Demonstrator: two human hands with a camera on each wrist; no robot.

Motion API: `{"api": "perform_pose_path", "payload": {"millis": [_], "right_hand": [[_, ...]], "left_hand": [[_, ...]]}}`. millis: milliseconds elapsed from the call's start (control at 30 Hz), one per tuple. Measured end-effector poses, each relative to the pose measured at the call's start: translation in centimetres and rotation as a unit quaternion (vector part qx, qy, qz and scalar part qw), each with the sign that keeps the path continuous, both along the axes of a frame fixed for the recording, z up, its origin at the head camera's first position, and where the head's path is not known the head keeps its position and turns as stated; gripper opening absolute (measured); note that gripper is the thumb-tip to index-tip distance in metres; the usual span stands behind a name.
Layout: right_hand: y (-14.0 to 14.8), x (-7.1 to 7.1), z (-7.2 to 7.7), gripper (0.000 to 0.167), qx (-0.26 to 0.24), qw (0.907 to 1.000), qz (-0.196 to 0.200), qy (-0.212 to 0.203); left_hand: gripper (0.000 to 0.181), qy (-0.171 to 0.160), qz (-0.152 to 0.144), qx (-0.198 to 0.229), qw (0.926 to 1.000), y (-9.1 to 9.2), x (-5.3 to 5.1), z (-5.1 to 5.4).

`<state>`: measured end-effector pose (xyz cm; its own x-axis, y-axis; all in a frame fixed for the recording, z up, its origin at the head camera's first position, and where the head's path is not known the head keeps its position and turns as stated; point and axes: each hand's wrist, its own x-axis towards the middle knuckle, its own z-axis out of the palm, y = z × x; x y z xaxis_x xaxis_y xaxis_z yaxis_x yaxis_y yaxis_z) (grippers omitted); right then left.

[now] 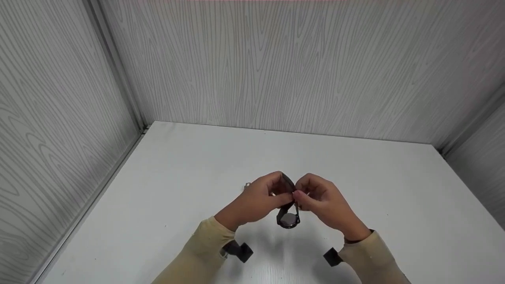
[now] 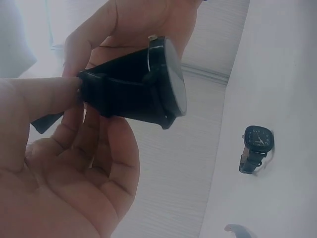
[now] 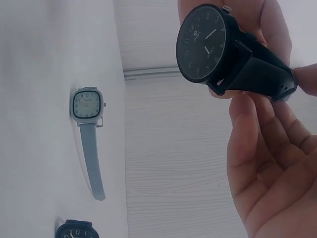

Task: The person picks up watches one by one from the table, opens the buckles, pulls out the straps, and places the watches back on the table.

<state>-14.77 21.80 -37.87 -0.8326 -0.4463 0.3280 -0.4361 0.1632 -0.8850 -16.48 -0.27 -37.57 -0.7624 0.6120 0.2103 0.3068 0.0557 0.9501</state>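
Note:
A round black wristwatch [image 1: 288, 221] hangs above the table, held between both hands. My left hand [image 1: 260, 200] pinches its strap with the thumb and fingers. Against the strap's joined end, my right hand [image 1: 325, 201] presses its thumb and forefinger in a pinch. The strap forms a closed-looking loop in the left wrist view, where the watch [image 2: 126, 89] turns its case edge-on. In the right wrist view, the dark dial with pale numerals [image 3: 200, 42] faces the camera. Fingers hide the buckle, so how it is fastened cannot be seen.
On the white table [image 1: 189, 157] lie other watches: a squarish black one [image 2: 259, 139] and one with a pale dial and grey strap [image 3: 88, 105]. A dark watch [image 3: 77, 230] is cut off by the frame's edge. Wood-grain panels [image 1: 256, 59] enclose the table.

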Motion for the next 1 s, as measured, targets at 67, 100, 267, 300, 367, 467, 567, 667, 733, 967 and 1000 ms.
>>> {"api": "perform_pose_path", "payload": {"millis": [67,100,267,300,367,467,567,667,733,967,1000], "right_hand": [[-0.04,-0.02,0.01,0.013,0.001,0.9999,-0.01,-0.003],[-0.05,-0.03,0.0,0.013,0.003,0.9998,-0.017,-0.003],[-0.06,-0.12,-0.18,0.013,0.017,0.9988,-0.047,-0.001],[-0.07,-0.15,-0.21,0.013,0.021,0.9984,-0.052,0.001],[-0.11,-0.19,-0.25,0.014,0.032,0.9976,-0.062,0.005],[-0.18,-0.23,-0.26,0.014,0.048,0.9959,-0.076,0.01],[-0.18,-0.25,-0.3,0.014,0.056,0.9948,-0.084,0.014],[-0.13,-0.27,-0.35,0.014,0.054,0.9948,-0.085,0.014],[-0.1,-0.29,-0.36,0.014,0.051,0.9951,-0.084,0.011],[-0.04,-0.4,-0.42,0.014,0.053,0.9953,-0.08,0.012],[-0.02,-0.41,-0.45,0.014,0.053,0.9955,-0.078,0.011]], "left_hand": [[0.01,0.011,0.009,-0.009,0.9999,-0.03,0.05,0.02],[0.011,0.018,0.015,-0.015,0.9996,-0.02,0.08,0.03],[0.019,0.045,0.037,-0.047,0.9972,0.15,0.32,0.11],[0.021,0.047,0.041,-0.051,0.9968,0.21,0.36,0.13],[0.024,0.049,0.053,-0.059,0.9957,0.31,0.42,0.18],[0.024,0.064,0.079,-0.077,0.9918,0.4,0.44,0.18],[0.021,0.085,0.097,-0.097,0.9869,0.47,0.39,0.11],[0.015,0.101,0.1,-0.109,0.9838,0.54,0.31,0.02],[0.012,0.109,0.097,-0.11,0.9832,0.57,0.25,-0.02],[0.012,0.116,0.086,-0.096,0.9848,0.54,0.1,-0.21],[0.012,0.114,0.083,-0.094,0.9856,0.51,0.09,-0.24]]}}
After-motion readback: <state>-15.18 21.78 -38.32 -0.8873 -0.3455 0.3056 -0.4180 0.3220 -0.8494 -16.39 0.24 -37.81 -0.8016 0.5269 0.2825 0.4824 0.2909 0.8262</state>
